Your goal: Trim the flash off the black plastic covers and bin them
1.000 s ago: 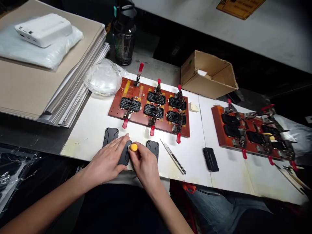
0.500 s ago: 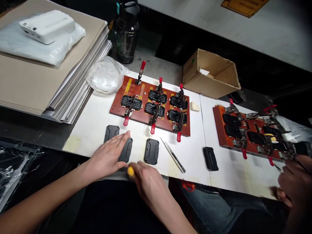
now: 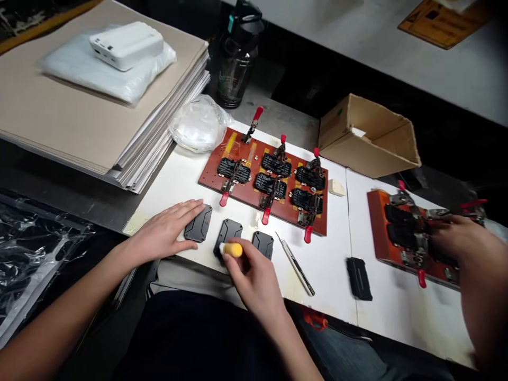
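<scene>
Back up on the white tabletop [image 3: 325,286], the right hand [image 3: 252,278] now pinches a small yellow-handled tool [image 3: 233,250] in a tight, narrow grip. Its tip touches a flat black plastic plate [image 3: 228,233], which lies between two more plates [image 3: 262,245] like it. The left hand [image 3: 164,227] is open and flat, just beside the left plate [image 3: 198,223]. A thin steel tool [image 3: 296,271] lies to the right. Behind them sits a red-brown board [image 3: 262,182] with six black parts [image 3: 273,164] held by red-handled clamps [image 3: 224,199]. Another person's hand [image 3: 448,241] has come over a second board [image 3: 377,222]. An open brown cardboard box [image 3: 369,137] holds a small white piece [image 3: 359,132]. A yellow sign [image 3: 444,24] has writing too small to read.
</scene>
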Motion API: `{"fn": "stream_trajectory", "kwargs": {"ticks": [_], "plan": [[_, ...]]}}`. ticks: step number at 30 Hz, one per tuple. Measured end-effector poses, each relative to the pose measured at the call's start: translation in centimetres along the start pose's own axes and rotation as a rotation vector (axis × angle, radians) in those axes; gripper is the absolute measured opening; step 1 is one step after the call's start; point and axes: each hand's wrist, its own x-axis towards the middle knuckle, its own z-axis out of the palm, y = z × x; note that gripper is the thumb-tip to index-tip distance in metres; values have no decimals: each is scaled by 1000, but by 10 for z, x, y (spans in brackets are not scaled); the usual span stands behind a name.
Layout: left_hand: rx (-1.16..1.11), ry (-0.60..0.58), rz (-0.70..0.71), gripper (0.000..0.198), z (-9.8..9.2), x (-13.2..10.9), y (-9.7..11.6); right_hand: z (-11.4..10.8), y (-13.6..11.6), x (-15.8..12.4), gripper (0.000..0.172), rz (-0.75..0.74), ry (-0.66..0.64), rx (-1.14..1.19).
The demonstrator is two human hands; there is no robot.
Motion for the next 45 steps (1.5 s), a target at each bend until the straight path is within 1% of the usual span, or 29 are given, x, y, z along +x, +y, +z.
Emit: {"fn": "stream_trajectory", "kwargs": {"ticks": [3, 4, 6, 9, 10, 13, 14, 17, 18, 19, 21, 22, 23, 24, 27, 29, 31, 34, 37, 38, 41, 42, 43, 45], "plan": [[-122, 14, -43, 95, 0, 1, -9, 24, -13, 40, 22, -177, -7, -101], [-160, 25, -72, 98, 2, 2, -9, 31, -16, 49, 23, -207, -15, -144], [-221, 55, -133, 101, 5, 4, -7, 39, -19, 57, 25, -227, -57, -218], [-276, 99, -172, 99, 10, 5, -4, 42, -20, 56, 25, -216, -152, -274], [-288, 106, -171, 99, 11, 5, -4, 42, -21, 55, 25, -210, -153, -284], [-299, 109, -174, 97, 12, 5, -5, 39, -24, 54, 26, -202, -83, -298], [-294, 107, -178, 97, 12, 5, -6, 35, -26, 51, 26, -202, -97, -302], [-277, 88, -179, 97, 8, 3, -6, 19, -29, 35, 20, -184, -294, -287], [-274, 75, -174, 100, 6, 0, -7, 14, -30, 28, 19, -164, -319, -265], [-274, 56, -168, 102, 4, -3, -7, 10, -30, 23, 17, -140, -287, -236], [-277, 22, -166, 107, 0, -10, -7, 9, -30, 18, 19, -104, -100, -170], [-281, 9, -171, 108, -1, -14, -8, 13, -31, 19, 21, -104, -16, -141], [-286, 2, -179, 109, -2, -17, -9, 19, -31, 23, 22, -122, 12, -122], [-292, -2, -190, 109, -3, -20, -9, 26, -32, 29, 22, -152, -11, -120], [-311, -9, -208, 108, -3, -23, -12, 49, -34, 44, 23, -211, -180, -185], [-315, -14, -208, 107, -2, -22, -13, 56, -35, 48, 25, -197, -194, -222], [-312, -16, -219, 107, -2, -20, -13, 57, -35, 46, 26, -187, -193, -221], [-303, -18, -229, 105, -1, -20, -12, 55, -34, 41, 25, -180, -250, -220], [-282, -21, -207, 102, -1, -20, -12, 52, -36, 38, 26, -167, -199, -236], [-279, -20, -207, 101, -1, -21, -12, 50, -37, 35, 25, -168, -202, -237], [-291, -16, -217, 103, -1, -21, -12, 40, -37, 21, 21, -160, -329, -173], [-297, -17, -218, 103, -1, -21, -12, 37, -37, 17, 19, -143, -326, -135], [-302, -18, -216, 103, -1, -21, -12, 36, -37, 14, 18, -124, -274, -100], [-304, -22, -214, 102, -1, -21, -12, 37, -35, 18, 20, -110, -122, -66]]}}
